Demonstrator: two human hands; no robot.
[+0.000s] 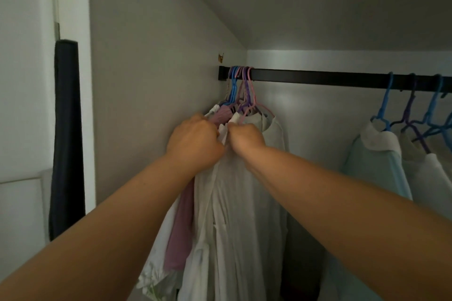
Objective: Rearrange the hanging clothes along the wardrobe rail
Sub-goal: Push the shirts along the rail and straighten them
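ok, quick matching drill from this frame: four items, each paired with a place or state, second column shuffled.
Items:
1. rail
2. mauve top
3. pale blue shirt
4. left hand

Places/states:
A. hangs at the right, apart from the bunch
B. runs black across the wardrobe, bare in the middle
C. grips white cloth in the left bunch
D. hangs in the left bunch, by the wall

Pairs: 1-B, 2-D, 3-A, 4-C
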